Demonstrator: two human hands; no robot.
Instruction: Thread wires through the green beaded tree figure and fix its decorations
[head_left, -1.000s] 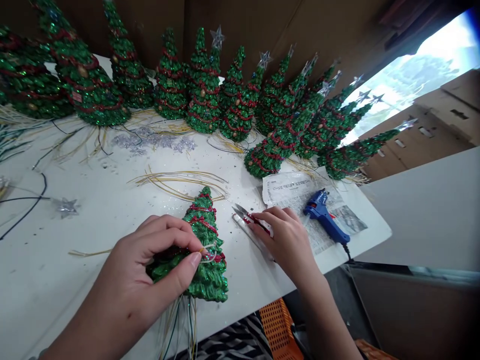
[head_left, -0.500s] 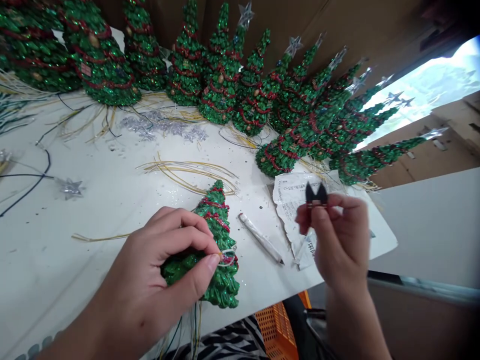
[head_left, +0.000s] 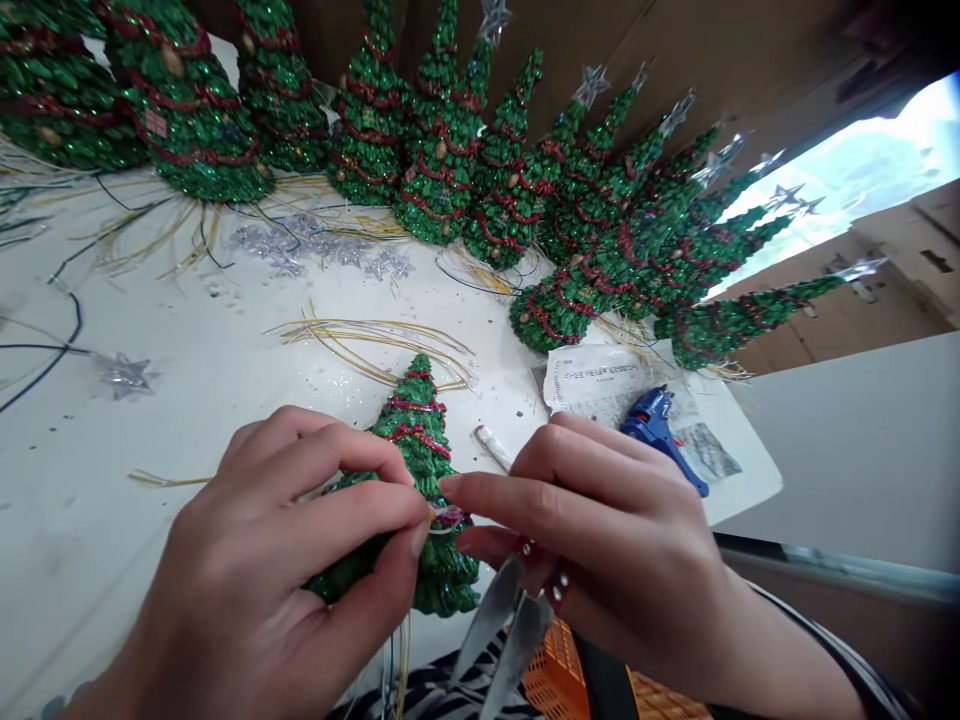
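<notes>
A small green glitter Christmas tree [head_left: 424, 440] with red garlands lies tilted at the table's near edge. My left hand [head_left: 300, 540] rests over its left side, closed, with thumb and forefinger pinching a thin yellow and white wire [head_left: 444, 530] that loops at the tree's front. My right hand [head_left: 600, 530] is beside it, forefinger and thumb reaching close to the same wire; whether they touch it I cannot tell. Tucked in the right hand's curled fingers is a pair of wire cutters [head_left: 517, 630], its two grey arms pointing down. The cutters' other end is hidden by the hand.
Several finished-looking trees [head_left: 367, 130] stand along the back, some star-topped. Loose clear stars [head_left: 345, 250] and yellow wires [head_left: 375, 335] lie mid-table. A white pen [head_left: 491, 447] is partly covered by my right hand. A blue glue gun [head_left: 660, 430] lies on paper [head_left: 592, 375] at right.
My right hand has come left and down to the tree, and the cutters have swung round from jaws-up into the curled fingers. The glue gun is uncovered. My left hand keeps its pinch.
</notes>
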